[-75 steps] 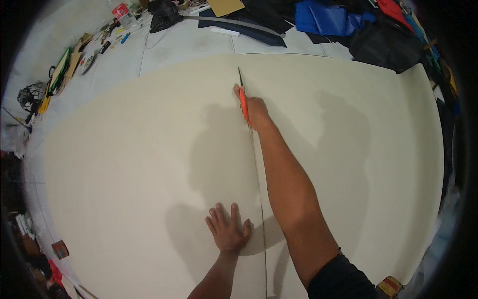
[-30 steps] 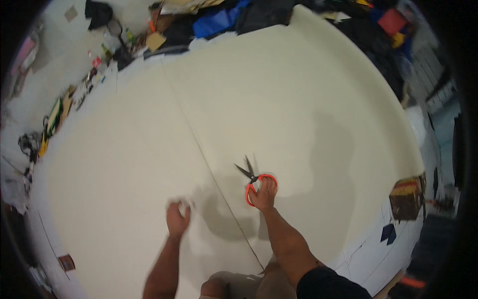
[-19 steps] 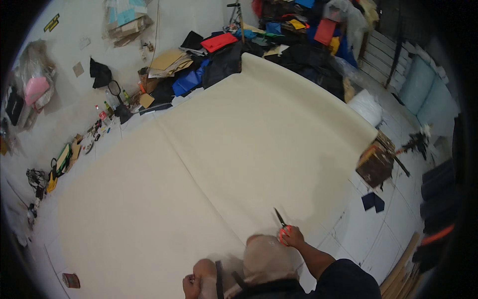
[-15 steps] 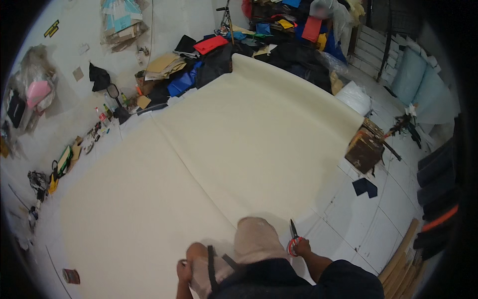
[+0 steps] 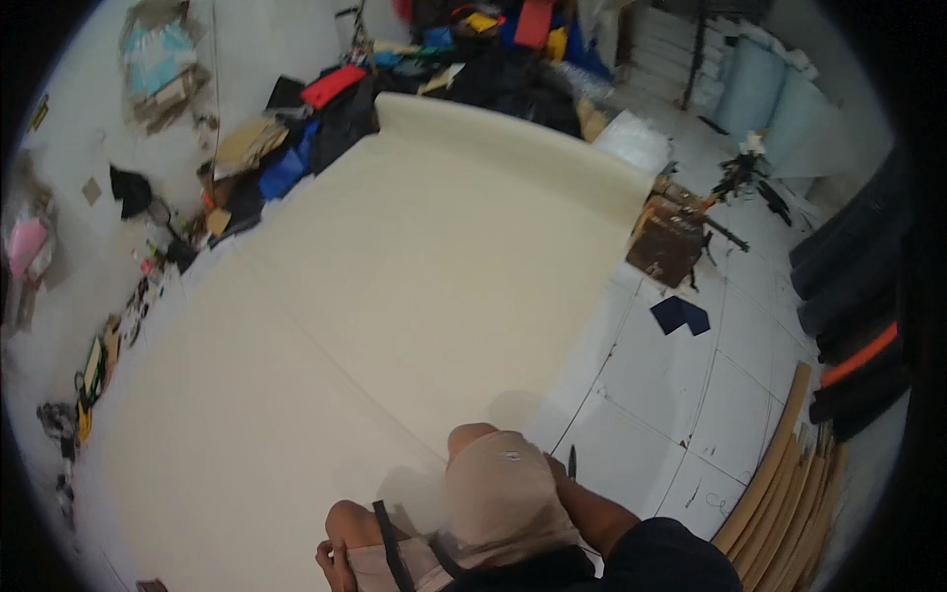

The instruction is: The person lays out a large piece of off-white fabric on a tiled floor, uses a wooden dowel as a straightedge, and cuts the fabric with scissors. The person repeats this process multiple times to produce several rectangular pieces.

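A wide cream sheet (image 5: pixel 424 266) is spread over the floor, running from a roll (image 5: pixel 513 138) at its far edge. My knees, in beige shorts, are on or over its near part. My left hand (image 5: pixel 335 564) lies against my left knee, fingers curled; anything inside them is hidden. My right arm reaches past my right knee near the sheet's right edge. The knee covers most of my right hand (image 5: pixel 554 468). Beside it the dark blade of scissors (image 5: pixel 572 460) points away from me over the white tiles; their handles are out of sight.
A brown block-like box (image 5: pixel 667 242) stands at the roll's right end. Dark blue pieces (image 5: pixel 681 315) lie on the tiles (image 5: pixel 631 395). Wooden strips (image 5: pixel 779 493) and dark rolls (image 5: pixel 853 257) line the right side. Piled materials (image 5: pixel 340 128) border the far left edge.
My view has shifted, so the scene sits further left and higher. My right hand with the scissors has drawn in behind my right knee. My left hand stays by the left knee.
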A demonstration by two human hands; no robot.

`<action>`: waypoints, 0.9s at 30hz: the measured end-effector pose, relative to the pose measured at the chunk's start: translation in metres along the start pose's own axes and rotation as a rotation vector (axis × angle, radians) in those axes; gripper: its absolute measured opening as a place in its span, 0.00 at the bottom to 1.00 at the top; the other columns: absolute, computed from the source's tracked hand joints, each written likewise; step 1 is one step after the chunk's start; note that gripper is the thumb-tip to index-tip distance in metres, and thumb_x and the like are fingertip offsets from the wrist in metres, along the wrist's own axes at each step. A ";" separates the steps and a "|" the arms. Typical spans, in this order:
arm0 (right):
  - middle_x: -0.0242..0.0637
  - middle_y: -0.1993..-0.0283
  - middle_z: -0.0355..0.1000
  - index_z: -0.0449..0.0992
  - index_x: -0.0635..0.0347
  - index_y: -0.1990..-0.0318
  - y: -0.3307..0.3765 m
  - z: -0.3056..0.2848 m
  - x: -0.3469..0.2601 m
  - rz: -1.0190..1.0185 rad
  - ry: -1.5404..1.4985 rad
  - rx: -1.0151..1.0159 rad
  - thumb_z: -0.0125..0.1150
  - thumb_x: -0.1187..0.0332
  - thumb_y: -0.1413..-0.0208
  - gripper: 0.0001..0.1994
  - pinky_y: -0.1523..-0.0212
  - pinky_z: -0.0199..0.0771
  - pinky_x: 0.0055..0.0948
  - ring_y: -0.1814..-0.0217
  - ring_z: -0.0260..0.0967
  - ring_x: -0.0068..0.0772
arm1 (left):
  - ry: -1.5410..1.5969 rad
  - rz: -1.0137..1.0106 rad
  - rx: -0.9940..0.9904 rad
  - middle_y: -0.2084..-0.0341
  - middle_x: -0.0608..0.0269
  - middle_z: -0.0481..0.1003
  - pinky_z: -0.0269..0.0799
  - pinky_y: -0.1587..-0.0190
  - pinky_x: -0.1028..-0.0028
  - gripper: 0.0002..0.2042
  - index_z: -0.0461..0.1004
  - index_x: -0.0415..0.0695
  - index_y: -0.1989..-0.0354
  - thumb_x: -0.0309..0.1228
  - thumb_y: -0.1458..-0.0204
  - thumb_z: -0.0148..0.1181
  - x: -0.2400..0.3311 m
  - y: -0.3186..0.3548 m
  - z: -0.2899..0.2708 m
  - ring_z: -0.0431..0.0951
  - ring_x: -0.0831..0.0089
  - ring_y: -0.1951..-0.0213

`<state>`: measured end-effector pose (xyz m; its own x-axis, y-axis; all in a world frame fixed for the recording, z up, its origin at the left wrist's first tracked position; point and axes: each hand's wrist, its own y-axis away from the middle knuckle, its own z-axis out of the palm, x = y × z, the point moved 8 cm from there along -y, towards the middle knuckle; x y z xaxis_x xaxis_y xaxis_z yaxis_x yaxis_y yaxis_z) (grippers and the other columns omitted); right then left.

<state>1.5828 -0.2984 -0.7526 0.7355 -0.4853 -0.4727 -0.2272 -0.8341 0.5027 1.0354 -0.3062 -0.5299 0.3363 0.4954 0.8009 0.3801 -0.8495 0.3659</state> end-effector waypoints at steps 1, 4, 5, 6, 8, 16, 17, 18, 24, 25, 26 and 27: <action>0.52 0.45 0.69 0.68 0.59 0.42 -0.012 0.003 0.002 -0.002 -0.173 0.004 0.55 0.51 0.45 0.27 0.42 0.66 0.49 0.41 0.67 0.52 | 0.049 -0.002 -0.015 0.56 0.53 0.65 0.63 0.48 0.66 0.27 0.63 0.35 0.49 0.49 0.41 0.55 0.011 0.009 0.010 0.67 0.65 0.55; 0.49 0.40 0.65 0.64 0.52 0.36 -0.026 0.002 -0.108 -0.353 0.273 0.111 0.55 0.53 0.43 0.28 0.38 0.59 0.47 0.35 0.59 0.49 | 0.074 -0.100 0.013 0.58 0.58 0.64 0.62 0.47 0.67 0.25 0.61 0.38 0.49 0.48 0.41 0.55 0.014 0.038 -0.004 0.66 0.68 0.55; 0.48 0.38 0.63 0.63 0.49 0.34 -0.025 0.001 -0.141 -0.480 0.405 0.168 0.56 0.54 0.43 0.29 0.37 0.56 0.47 0.33 0.56 0.48 | 0.092 -0.049 0.073 0.59 0.58 0.65 0.63 0.48 0.67 0.24 0.62 0.38 0.51 0.47 0.42 0.57 0.008 0.044 -0.010 0.67 0.67 0.56; 0.47 0.39 0.64 0.64 0.49 0.35 -0.029 0.000 -0.150 -0.463 0.403 0.198 0.56 0.55 0.43 0.28 0.37 0.56 0.48 0.33 0.56 0.49 | 0.111 0.010 0.126 0.60 0.57 0.67 0.64 0.49 0.66 0.22 0.64 0.38 0.53 0.45 0.43 0.59 0.004 0.049 -0.012 0.68 0.66 0.57; 0.45 0.39 0.65 0.66 0.50 0.36 -0.033 0.000 -0.154 -0.416 0.394 0.251 0.56 0.55 0.43 0.27 0.38 0.54 0.50 0.33 0.55 0.52 | -0.054 0.060 0.236 0.51 0.47 0.71 0.72 0.58 0.64 0.16 0.74 0.37 0.61 0.39 0.44 0.62 0.029 0.069 -0.023 0.72 0.61 0.55; 0.55 0.48 0.72 0.74 0.64 0.47 -0.096 -0.079 -0.112 0.229 -0.162 0.227 0.44 0.43 0.37 0.30 0.42 0.65 0.47 0.42 0.67 0.56 | -0.627 0.136 0.072 0.63 0.43 0.76 0.73 0.65 0.62 0.21 0.74 0.34 0.65 0.43 0.52 0.69 0.131 0.123 -0.041 0.74 0.55 0.60; 0.56 0.47 0.72 0.74 0.68 0.48 -0.103 -0.106 -0.119 0.272 -0.228 0.232 0.42 0.43 0.36 0.32 0.42 0.65 0.46 0.42 0.67 0.57 | -0.682 0.209 0.025 0.65 0.44 0.77 0.72 0.65 0.61 0.21 0.76 0.34 0.62 0.42 0.53 0.69 0.133 0.134 -0.048 0.75 0.55 0.62; 0.57 0.52 0.73 0.75 0.68 0.50 -0.105 -0.136 -0.131 0.240 -0.268 0.271 0.42 0.42 0.36 0.32 0.45 0.66 0.45 0.46 0.69 0.56 | -0.674 0.163 -0.021 0.66 0.45 0.78 0.72 0.64 0.59 0.21 0.76 0.35 0.60 0.41 0.54 0.70 0.133 0.143 -0.051 0.76 0.54 0.63; 0.49 0.56 0.75 0.74 0.69 0.51 -0.091 -0.308 -0.168 0.364 -0.637 0.381 0.43 0.45 0.35 0.30 0.52 0.71 0.38 0.54 0.72 0.46 | -0.711 0.468 -0.510 0.68 0.53 0.74 0.68 0.59 0.60 0.17 0.71 0.39 0.61 0.37 0.51 0.66 0.213 0.158 -0.016 0.73 0.57 0.65; 0.46 0.57 0.75 0.74 0.69 0.51 -0.094 -0.333 -0.185 0.390 -0.768 0.402 0.43 0.45 0.34 0.29 0.53 0.71 0.36 0.56 0.72 0.43 | -0.720 0.514 -0.622 0.67 0.56 0.71 0.67 0.56 0.63 0.16 0.69 0.40 0.63 0.39 0.48 0.65 0.231 0.156 -0.007 0.72 0.60 0.62; 0.43 0.51 0.72 0.71 0.67 0.45 -0.101 -0.343 -0.193 0.425 -0.844 0.344 0.46 0.44 0.36 0.31 0.51 0.69 0.35 0.52 0.70 0.37 | -0.640 0.423 -0.566 0.68 0.55 0.71 0.67 0.58 0.62 0.14 0.70 0.41 0.66 0.38 0.49 0.65 0.246 0.136 -0.001 0.72 0.58 0.64; 0.42 0.50 0.72 0.71 0.66 0.44 -0.104 -0.355 -0.202 0.448 -0.929 0.367 0.46 0.44 0.36 0.30 0.50 0.69 0.35 0.51 0.69 0.37 | -0.556 0.337 -0.515 0.70 0.55 0.72 0.68 0.60 0.61 0.13 0.71 0.41 0.69 0.37 0.50 0.65 0.259 0.108 0.014 0.72 0.56 0.65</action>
<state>1.6843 -0.0203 -0.4525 -0.1947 -0.6439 -0.7399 -0.6438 -0.4852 0.5917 1.1756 -0.2675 -0.2897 0.7900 0.1021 0.6046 -0.2139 -0.8782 0.4278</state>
